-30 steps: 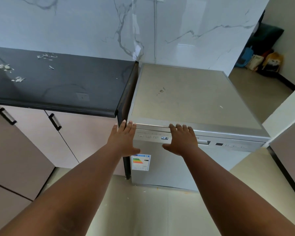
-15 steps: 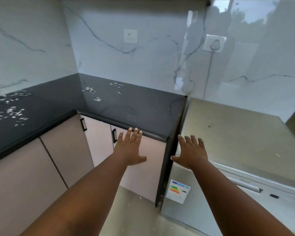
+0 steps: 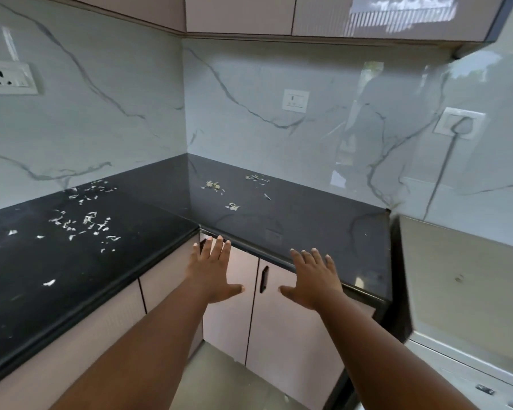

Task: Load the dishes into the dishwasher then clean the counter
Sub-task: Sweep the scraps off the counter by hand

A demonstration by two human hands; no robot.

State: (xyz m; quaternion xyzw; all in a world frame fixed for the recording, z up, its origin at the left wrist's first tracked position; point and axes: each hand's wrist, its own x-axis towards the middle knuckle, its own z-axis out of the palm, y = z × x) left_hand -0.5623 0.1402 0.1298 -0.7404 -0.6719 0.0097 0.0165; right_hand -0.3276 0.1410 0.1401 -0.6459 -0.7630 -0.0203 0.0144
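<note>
Meanwhile both hands, left [image 3: 212, 273] and right [image 3: 316, 279], hover empty, grip wide, before the scrap-littered [image 3: 83, 223] counter [image 3: 308, 220].

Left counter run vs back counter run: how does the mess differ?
The left counter run carries many white scraps spread along it; the back counter run has only a few small clusters near the wall. The left scraps look whiter, the back ones yellowish. Both are black stone, uncleaned, and neither open hand, left hand or right hand, touches them.
</note>
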